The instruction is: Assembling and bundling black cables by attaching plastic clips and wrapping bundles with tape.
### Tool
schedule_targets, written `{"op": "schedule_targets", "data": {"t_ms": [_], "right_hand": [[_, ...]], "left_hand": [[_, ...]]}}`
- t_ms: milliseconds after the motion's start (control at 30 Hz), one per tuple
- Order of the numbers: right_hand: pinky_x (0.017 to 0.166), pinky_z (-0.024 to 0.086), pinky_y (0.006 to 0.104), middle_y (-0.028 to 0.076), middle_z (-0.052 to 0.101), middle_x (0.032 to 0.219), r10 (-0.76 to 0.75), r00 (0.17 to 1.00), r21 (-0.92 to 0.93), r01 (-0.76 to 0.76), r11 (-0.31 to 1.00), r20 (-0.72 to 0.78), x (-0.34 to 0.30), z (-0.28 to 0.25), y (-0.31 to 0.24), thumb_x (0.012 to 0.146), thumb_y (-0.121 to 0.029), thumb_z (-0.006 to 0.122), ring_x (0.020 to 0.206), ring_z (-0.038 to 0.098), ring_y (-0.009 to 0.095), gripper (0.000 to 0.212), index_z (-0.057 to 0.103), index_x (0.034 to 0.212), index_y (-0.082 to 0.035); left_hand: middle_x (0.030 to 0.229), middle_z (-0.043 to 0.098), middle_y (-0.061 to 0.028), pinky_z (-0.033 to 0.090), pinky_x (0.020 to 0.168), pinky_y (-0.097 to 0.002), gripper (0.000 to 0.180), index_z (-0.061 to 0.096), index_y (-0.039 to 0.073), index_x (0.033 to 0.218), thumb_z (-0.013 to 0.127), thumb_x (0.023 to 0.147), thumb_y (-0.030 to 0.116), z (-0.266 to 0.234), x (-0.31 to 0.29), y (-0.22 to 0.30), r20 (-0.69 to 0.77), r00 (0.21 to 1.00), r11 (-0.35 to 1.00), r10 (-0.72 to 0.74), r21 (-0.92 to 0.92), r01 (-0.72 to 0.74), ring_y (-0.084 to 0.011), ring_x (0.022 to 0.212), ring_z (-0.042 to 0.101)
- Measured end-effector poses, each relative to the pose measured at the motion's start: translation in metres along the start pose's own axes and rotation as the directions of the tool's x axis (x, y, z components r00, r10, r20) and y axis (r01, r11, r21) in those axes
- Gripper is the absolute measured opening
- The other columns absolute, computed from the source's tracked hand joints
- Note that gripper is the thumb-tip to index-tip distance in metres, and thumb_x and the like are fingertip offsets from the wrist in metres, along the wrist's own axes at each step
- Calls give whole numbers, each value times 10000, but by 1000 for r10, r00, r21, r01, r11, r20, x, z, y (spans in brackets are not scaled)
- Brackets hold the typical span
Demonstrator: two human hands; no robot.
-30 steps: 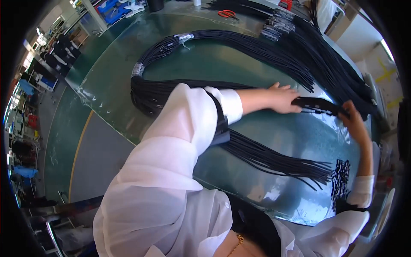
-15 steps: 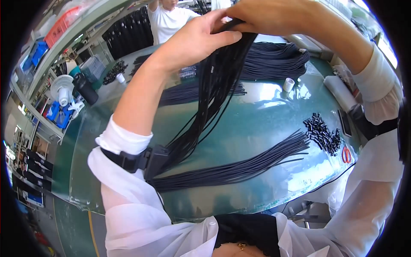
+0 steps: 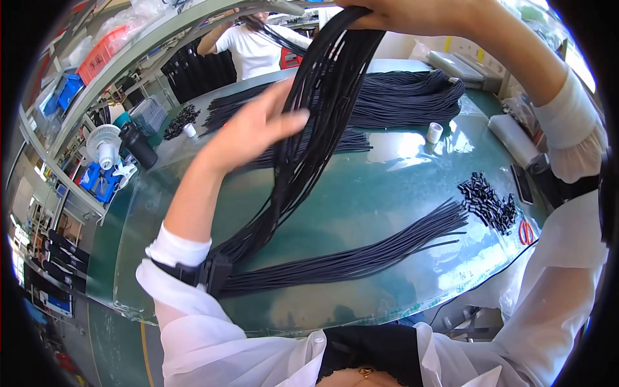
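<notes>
My right hand is raised at the top, closed round the upper end of a thick bundle of thin black cords. The cords hang in a bend down to the table at the left, running behind my left forearm. My left hand, slightly blurred, is beside the hanging strands with its thumb apart and fingers stretched out, holding nothing; its fingertips pass partly behind the strands. Another spread of black cords lies across the near part of the green table, loose ends toward the right.
Further back lies a large coil of black cords with a white roll before it. At right are a pile of small black pieces, red-handled scissors and a phone. A black bottle and white fan stand left. Across the table stands a person.
My left hand has let go of the bundle's top and moved down and left beside the strands. My right hand still holds the bundle up. The person opposite now lifts some dark strands.
</notes>
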State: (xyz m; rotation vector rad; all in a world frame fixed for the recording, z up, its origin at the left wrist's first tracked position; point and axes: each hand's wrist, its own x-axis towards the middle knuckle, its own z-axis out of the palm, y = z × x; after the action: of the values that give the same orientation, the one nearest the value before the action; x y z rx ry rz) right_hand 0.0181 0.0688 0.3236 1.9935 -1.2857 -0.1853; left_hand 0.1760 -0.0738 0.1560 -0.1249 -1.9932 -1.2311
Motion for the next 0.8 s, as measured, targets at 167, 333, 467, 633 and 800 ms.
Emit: {"op": "schedule_targets", "data": {"t_ms": [167, 333, 467, 633, 800], "right_hand": [[600, 475, 419, 149, 614, 687, 281, 942, -234, -235, 943, 186, 18, -25, -23, 816, -257, 616, 664, 609, 336, 220, 614, 801, -37], [600, 475, 415, 147, 614, 685, 169, 965, -79, -155, 985, 201, -10, -11, -9, 815, -251, 617, 665, 610, 332, 218, 617, 800, -34], [596, 474, 412, 150, 613, 686, 288, 946, -133, -269, 954, 149, -38, 25, 26, 811, -248, 624, 664, 608, 333, 218, 619, 798, -30], [611, 477, 412, 155, 620, 699, 215, 955, 289, -151, 945, -205, -39, 12, 32, 817, -236, 609, 686, 610, 342, 214, 625, 821, -23], [636, 479, 414, 165, 631, 733, 409, 900, 258, -436, 862, 153, -15, 23, -10, 822, -239, 594, 716, 614, 347, 220, 637, 851, -25]], "left_hand": [[869, 638, -27, 470, 712, -269, 324, 635, -4, 1039, 568, 903, 283, 17, 48, 27, 239, 970, 999, -38, 0, 39, -105, 783, 581], [802, 628, -24, 463, 690, -263, 282, 620, -29, 945, 553, 906, 242, 11, 25, -5, 269, 901, 937, -342, 175, 303, -90, 724, 556], [832, 629, -41, 459, 727, -270, 269, 594, -32, 1006, 544, 896, 208, 5, -28, -29, 182, 877, 862, -444, 354, 362, -109, 768, 565], [980, 611, -72, 451, 783, -263, 339, 541, -15, 1145, 567, 878, 191, 1, -28, 1, 108, 983, 866, -150, 494, 78, -120, 837, 563], [1221, 538, -99, 372, 965, -295, 417, 468, -11, 1262, 560, 891, 158, -12, -11, 29, -48, 999, 929, -20, 368, 37, -157, 1118, 502]]}}
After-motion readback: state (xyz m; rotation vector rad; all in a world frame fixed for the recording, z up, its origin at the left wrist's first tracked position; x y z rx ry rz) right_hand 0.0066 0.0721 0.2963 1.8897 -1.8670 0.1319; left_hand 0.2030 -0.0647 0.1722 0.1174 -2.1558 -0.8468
